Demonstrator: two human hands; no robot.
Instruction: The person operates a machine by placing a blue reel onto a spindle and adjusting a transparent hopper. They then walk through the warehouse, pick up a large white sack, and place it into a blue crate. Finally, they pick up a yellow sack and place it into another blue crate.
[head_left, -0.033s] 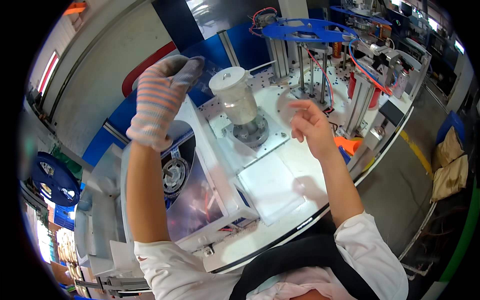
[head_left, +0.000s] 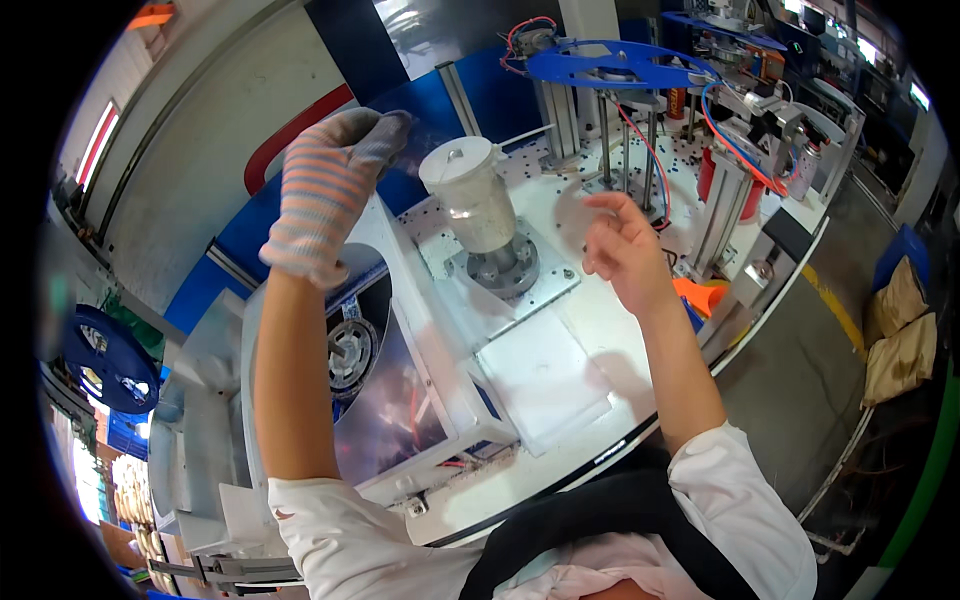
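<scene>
My left hand [head_left: 325, 190], in a grey glove with orange stripes, is raised at the left above the white machine housing. Its thumb and fingertips are pressed together; a faint see-through patch shows beside them, and what they hold, if anything, I cannot make out. My right hand [head_left: 628, 255] is bare, held over the white table with the index finger stretched out and the others loosely bent, nothing visible in it. Between the hands, a whitish cylindrical container [head_left: 480, 205] with a white lid [head_left: 457, 160] stands upright on a round metal flange [head_left: 503, 268].
A blue plate [head_left: 620, 63] on metal posts stands at the back, with red and blue hoses. Small dark pieces lie scattered over the white table [head_left: 620, 340]. An orange part [head_left: 703, 297] sits right of my right hand. Left, the housing holds a round metal wheel [head_left: 352, 355].
My right hand has risen very slightly. My left hand keeps nearly the same place and closed shape.
</scene>
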